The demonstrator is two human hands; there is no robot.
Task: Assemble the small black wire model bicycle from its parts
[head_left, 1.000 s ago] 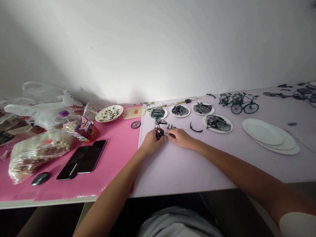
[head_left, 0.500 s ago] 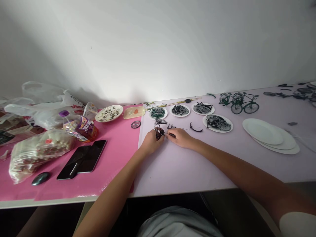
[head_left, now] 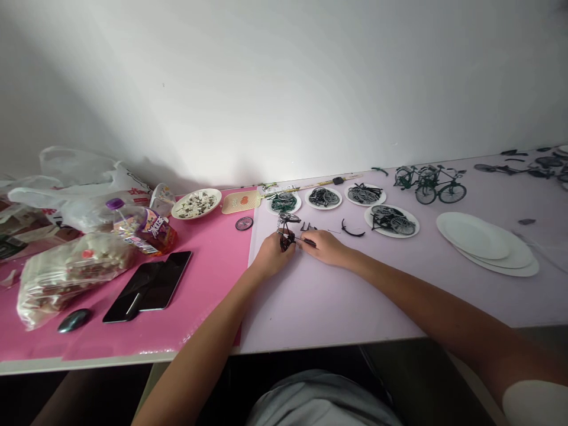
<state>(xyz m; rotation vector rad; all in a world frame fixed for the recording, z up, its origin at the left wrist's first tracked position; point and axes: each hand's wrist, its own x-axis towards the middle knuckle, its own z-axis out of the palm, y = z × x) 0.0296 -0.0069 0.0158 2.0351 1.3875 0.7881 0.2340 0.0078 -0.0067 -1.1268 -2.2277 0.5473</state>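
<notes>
My left hand [head_left: 271, 255] is closed around a small black model bicycle [head_left: 288, 241], a wheel pointing away from me. My right hand [head_left: 327, 247] grips a thin screwdriver [head_left: 307, 241], its tip reaching the bicycle; the exact point of contact is too small to make out. Small dark parts [head_left: 308, 226] and a curved black piece [head_left: 352, 232] lie just beyond my right hand. To the left, on the pink mat, rests a loose black wheel [head_left: 244, 223].
Behind my hands stand plates of bicycle parts [head_left: 323, 207], with green model bicycles [head_left: 439, 188] to their right. Stacked white plates [head_left: 515, 267] lie at the right. Leftward are two phones [head_left: 164, 284], a drink bottle [head_left: 146, 231], a filled plastic bag [head_left: 71, 275] and a mouse [head_left: 74, 320].
</notes>
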